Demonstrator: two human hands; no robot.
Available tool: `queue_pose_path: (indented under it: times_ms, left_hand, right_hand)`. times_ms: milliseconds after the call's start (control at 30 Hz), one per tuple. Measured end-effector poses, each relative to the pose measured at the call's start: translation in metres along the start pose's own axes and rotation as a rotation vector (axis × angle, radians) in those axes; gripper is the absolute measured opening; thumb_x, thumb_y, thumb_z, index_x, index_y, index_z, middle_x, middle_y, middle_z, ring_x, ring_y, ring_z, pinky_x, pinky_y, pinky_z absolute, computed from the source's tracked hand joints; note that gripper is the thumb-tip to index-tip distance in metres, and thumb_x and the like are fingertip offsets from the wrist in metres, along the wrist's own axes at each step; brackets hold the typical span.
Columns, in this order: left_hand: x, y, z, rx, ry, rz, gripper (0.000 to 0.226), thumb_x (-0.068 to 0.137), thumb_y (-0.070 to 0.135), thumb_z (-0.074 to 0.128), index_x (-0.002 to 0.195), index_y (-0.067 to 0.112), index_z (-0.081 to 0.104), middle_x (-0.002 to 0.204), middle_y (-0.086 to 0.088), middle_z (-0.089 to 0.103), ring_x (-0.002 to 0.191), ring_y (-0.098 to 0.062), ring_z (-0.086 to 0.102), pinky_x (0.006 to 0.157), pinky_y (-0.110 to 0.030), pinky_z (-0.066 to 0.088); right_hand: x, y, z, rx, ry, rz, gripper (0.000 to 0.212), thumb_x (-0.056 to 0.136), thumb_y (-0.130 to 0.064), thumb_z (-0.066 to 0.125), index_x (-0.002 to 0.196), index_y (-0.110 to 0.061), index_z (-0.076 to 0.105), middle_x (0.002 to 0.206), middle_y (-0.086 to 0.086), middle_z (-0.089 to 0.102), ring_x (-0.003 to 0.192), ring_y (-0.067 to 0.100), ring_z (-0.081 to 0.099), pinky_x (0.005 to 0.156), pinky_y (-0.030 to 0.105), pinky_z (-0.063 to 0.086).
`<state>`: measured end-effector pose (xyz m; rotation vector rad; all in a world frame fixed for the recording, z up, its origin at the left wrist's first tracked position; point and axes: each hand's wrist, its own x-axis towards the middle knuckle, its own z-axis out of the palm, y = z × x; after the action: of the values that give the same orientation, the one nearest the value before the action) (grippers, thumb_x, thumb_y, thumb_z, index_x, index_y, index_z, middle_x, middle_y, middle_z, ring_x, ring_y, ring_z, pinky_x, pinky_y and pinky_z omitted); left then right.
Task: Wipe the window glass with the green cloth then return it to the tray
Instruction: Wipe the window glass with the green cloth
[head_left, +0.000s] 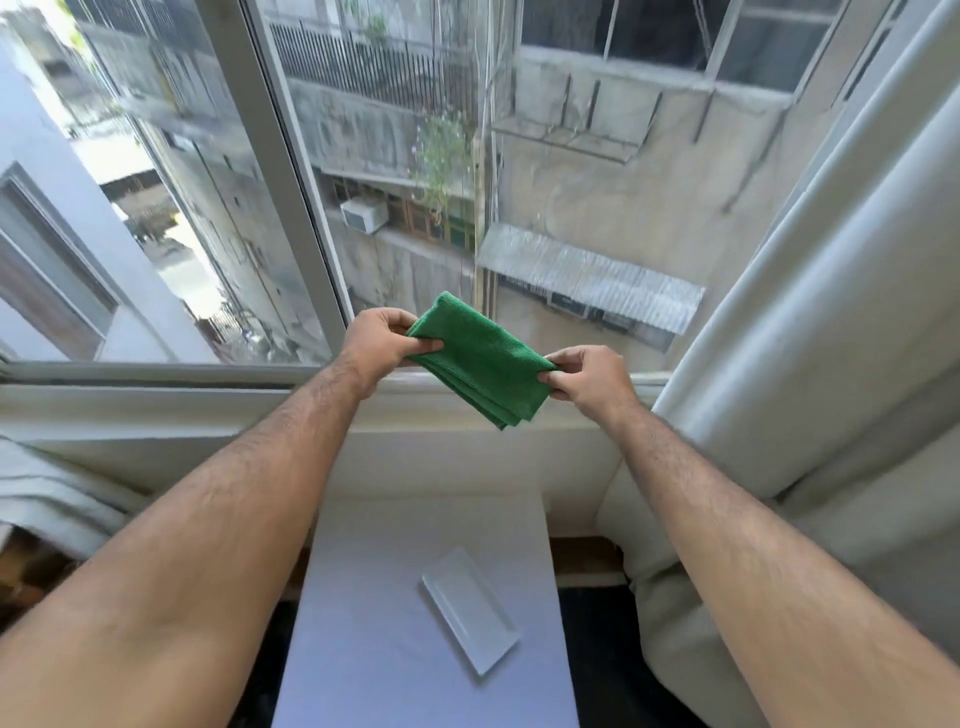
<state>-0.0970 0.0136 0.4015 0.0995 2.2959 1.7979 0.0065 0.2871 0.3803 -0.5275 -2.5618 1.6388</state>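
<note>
head | wide-angle | faces forward-down at window glass (571, 156) | close above table (374, 649)

A plain green folded microfibre cloth (480, 358), a clear glass rectangular tray (470, 608) on a pale lavender flat tabletop (363, 649), and off-white fabric curtains (831, 312).

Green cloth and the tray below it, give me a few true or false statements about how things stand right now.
1. The folded green microfibre cloth is held by both hands, the left hand and the right hand. True.
2. The cloth lies in the clear rectangular tray. False: the tray holds nothing; the cloth is up in front of the window glass.
3. The tray sits on the white table. True.
4. The cloth is spread out in a single layer. False: it is folded into several layers.
</note>
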Motion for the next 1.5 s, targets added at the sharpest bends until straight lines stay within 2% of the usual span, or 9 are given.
queue_pose_path:
  times_ms: [300, 400, 567, 767, 1000, 1133, 1233, 1367, 1500]
  left_hand:
    - [-0.002, 0.143, -0.03, -0.12, 0.1, 0.267, 0.023, 0.073, 0.004, 0.091, 0.087, 0.011, 0.074, 0.09, -0.004, 0.077, 0.076, -0.01, 0.078, 0.065, -0.022, 0.064]
    - [-0.006, 0.181, -0.037, -0.149, 0.135, 0.329, 0.019, 0.079, 0.012, 0.088, 0.092, 0.013, 0.075, 0.095, -0.005, 0.076, 0.088, -0.019, 0.077, 0.073, -0.03, 0.066]
    - [-0.011, 0.238, -0.053, -0.162, 0.113, 0.423, 0.008, 0.09, 0.013, 0.078, 0.094, 0.015, 0.072, 0.093, -0.003, 0.073, 0.09, -0.022, 0.073, 0.066, -0.028, 0.066]
    - [-0.017, 0.306, -0.074, -0.184, 0.128, 0.541, 0.008, 0.092, 0.011, 0.075, 0.094, 0.014, 0.069, 0.1, -0.007, 0.071, 0.1, -0.028, 0.072, 0.073, -0.038, 0.068]
    - [-0.026, 0.383, -0.089, -0.047, 0.229, 0.729, 0.02, 0.092, 0.009, 0.075, 0.112, 0.013, 0.073, 0.109, -0.006, 0.073, 0.103, -0.023, 0.07, 0.071, -0.029, 0.067]
    - [-0.022, 0.405, -0.09, 0.008, 0.281, 0.774, 0.026, 0.094, 0.009, 0.073, 0.12, 0.009, 0.072, 0.12, -0.014, 0.072, 0.112, -0.028, 0.069, 0.088, -0.044, 0.065]
    - [-0.015, 0.413, -0.093, 0.085, 0.319, 0.809, 0.027, 0.096, 0.01, 0.071, 0.123, 0.01, 0.072, 0.119, -0.012, 0.072, 0.114, -0.03, 0.067, 0.093, -0.047, 0.063]
    - [-0.003, 0.425, -0.104, 0.374, 0.405, 0.865, 0.031, 0.094, 0.012, 0.074, 0.125, 0.013, 0.073, 0.116, -0.008, 0.073, 0.103, -0.022, 0.064, 0.08, -0.023, 0.056]
    - [0.016, 0.423, -0.106, 0.593, 0.465, 0.855, 0.034, 0.094, 0.007, 0.072, 0.128, 0.011, 0.07, 0.123, -0.015, 0.073, 0.102, -0.021, 0.063, 0.082, -0.021, 0.05]
  right_hand:
    - [0.009, -0.124, -0.061, 0.011, 0.094, -0.231, 0.032, 0.09, -0.001, 0.082, 0.122, 0.001, 0.078, 0.109, 0.013, 0.081, 0.1, 0.024, 0.079, 0.087, 0.029, 0.067]
    - [0.007, -0.157, -0.077, 0.037, 0.114, -0.303, 0.032, 0.09, 0.0, 0.081, 0.121, 0.001, 0.078, 0.106, 0.012, 0.081, 0.095, 0.022, 0.078, 0.093, 0.037, 0.067]
    - [0.001, -0.21, -0.096, 0.077, 0.145, -0.395, 0.029, 0.09, 0.002, 0.08, 0.119, 0.004, 0.078, 0.107, 0.018, 0.08, 0.098, 0.029, 0.077, 0.094, 0.042, 0.066]
    - [0.001, -0.272, -0.114, 0.058, 0.17, -0.513, 0.027, 0.09, 0.0, 0.081, 0.117, 0.002, 0.078, 0.096, 0.009, 0.078, 0.088, 0.023, 0.077, 0.076, 0.027, 0.069]
    - [0.008, -0.318, -0.128, 0.153, 0.158, -0.592, 0.014, 0.09, -0.004, 0.083, 0.101, -0.01, 0.077, 0.1, 0.014, 0.081, 0.093, 0.029, 0.082, 0.088, 0.044, 0.068]
    - [0.016, -0.339, -0.134, 0.158, 0.193, -0.632, 0.021, 0.087, -0.004, 0.086, 0.086, -0.022, 0.075, 0.089, 0.005, 0.08, 0.085, 0.021, 0.082, 0.082, 0.038, 0.07]
    - [0.023, -0.344, -0.14, 0.059, 0.173, -0.668, 0.013, 0.089, -0.015, 0.086, 0.098, -0.016, 0.077, 0.096, 0.006, 0.081, 0.086, 0.019, 0.081, 0.084, 0.035, 0.069]
    - [0.036, -0.344, -0.18, -0.264, 0.446, -0.774, 0.028, 0.095, -0.031, 0.081, 0.116, -0.013, 0.079, 0.106, -0.002, 0.079, 0.097, 0.013, 0.074, 0.083, 0.011, 0.054]
    - [0.063, -0.348, -0.218, -0.542, 0.769, -0.869, 0.037, 0.1, -0.019, 0.072, 0.132, 0.0, 0.069, 0.138, 0.024, 0.066, 0.135, 0.04, 0.058, 0.116, 0.044, 0.045]
